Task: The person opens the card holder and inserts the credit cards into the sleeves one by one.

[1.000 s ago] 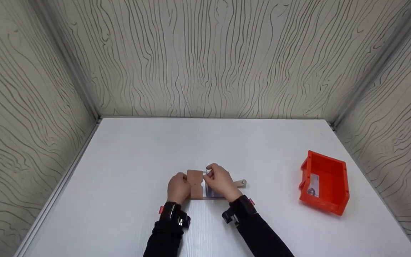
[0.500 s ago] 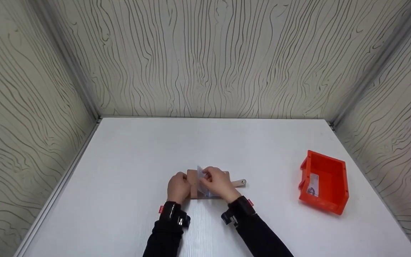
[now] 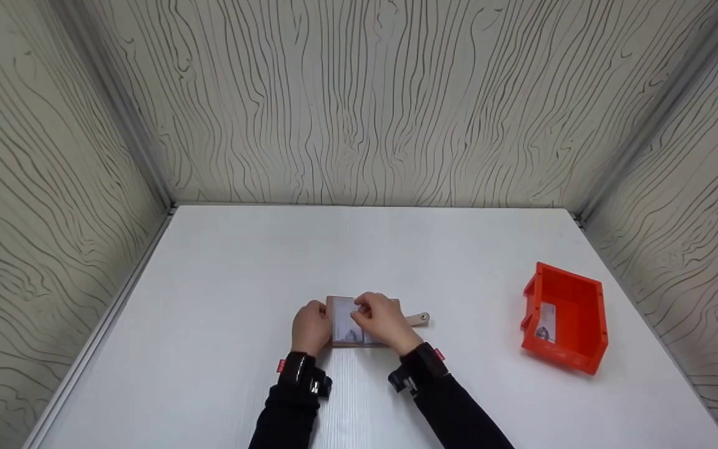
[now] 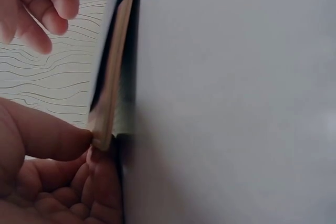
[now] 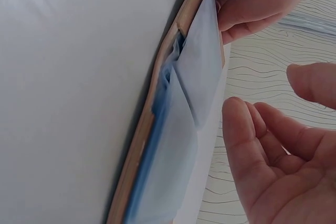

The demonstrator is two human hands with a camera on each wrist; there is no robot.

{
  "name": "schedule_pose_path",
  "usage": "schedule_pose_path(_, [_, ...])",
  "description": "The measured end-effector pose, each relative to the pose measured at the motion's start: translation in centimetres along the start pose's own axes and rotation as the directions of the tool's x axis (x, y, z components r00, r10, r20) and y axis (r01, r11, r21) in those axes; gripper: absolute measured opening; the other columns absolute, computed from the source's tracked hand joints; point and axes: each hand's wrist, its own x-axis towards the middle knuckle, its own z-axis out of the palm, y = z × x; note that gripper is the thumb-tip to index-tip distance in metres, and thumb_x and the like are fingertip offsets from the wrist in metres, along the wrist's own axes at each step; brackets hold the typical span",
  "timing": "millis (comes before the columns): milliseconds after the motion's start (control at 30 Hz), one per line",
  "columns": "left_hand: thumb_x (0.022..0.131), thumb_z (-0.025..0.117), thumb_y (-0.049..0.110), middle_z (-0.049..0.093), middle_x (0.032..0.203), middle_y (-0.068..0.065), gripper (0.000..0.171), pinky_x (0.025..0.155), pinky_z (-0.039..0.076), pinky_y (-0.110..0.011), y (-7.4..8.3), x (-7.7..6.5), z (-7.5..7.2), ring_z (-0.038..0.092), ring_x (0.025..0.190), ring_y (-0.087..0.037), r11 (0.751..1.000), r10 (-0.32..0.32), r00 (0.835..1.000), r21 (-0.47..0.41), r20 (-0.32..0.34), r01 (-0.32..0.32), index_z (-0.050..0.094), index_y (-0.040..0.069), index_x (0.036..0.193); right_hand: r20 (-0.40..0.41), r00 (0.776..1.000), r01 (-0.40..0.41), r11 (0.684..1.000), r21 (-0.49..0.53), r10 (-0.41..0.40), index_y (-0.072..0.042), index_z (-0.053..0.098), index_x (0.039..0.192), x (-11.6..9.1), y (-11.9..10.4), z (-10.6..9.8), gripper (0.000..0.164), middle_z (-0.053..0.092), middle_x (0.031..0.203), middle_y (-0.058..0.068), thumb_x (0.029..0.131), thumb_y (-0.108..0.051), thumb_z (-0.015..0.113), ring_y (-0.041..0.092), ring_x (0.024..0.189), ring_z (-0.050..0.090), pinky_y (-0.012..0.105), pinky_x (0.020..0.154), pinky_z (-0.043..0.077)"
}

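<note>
While the left hand point(image 3: 311, 327) pinches one edge of the tan holder point(image 4: 107, 103) between thumb and fingers, the right hand point(image 3: 384, 318) hovers above the holder's sleeves point(image 3: 348, 319), its thumb and fingertips apart and holding nothing. The holder lies open between both sets of fingers. With nothing gripping them, the sleeves beneath the right fingertips could spring up or crease; should the left fingers' narrow pinch slip, the holder could slide or fold over.
</note>
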Motion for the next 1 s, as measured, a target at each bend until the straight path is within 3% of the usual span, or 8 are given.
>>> schedule_pose_path(300, [0.085,0.059,0.0,0.066,0.08,-0.016,0.009,0.074,0.05,-0.047,0.0,0.0,0.0,0.064,0.079,-0.035,1.0,0.0,1.0,-0.003,-0.01,0.0,0.067,-0.003,0.087,0.008,1.0,-0.021,0.999,0.045,0.021,0.003,0.066,0.107,-0.1,0.5,-0.8,0.024,0.062,0.088,0.005,0.092,-0.016,0.067,0.021,0.081,0.06,0.035,0.075,0.05])
schedule_pose_path(600, [0.084,0.056,-0.001,0.067,0.082,-0.015,0.012,0.075,0.05,-0.046,0.0,0.0,0.1,0.064,0.08,-0.034,1.0,-0.003,1.0,0.0,-0.012,0.003,0.067,-0.003,0.088,-0.023,0.998,-0.063,0.997,0.045,0.064,0.003,0.067,0.107,-0.4,1.7,-2.2,0.023,0.063,0.089,0.005,0.092,-0.015,0.068,0.021,0.082,0.061,0.039,0.076,0.051])
schedule_pose_path(1000, [0.087,0.058,-0.001,0.067,0.081,-0.015,0.009,0.074,0.051,-0.045,0.1,-0.2,0.0,0.064,0.078,-0.032,1.0,0.005,1.0,0.005,-0.026,-0.005,0.067,-0.004,0.088,-0.118,0.983,-0.132,0.987,0.086,0.142,0.004,0.067,0.108,-1.3,4.0,-5.8,0.021,0.064,0.091,0.008,0.093,-0.01,0.066,0.025,0.085,0.063,0.043,0.081,0.05])
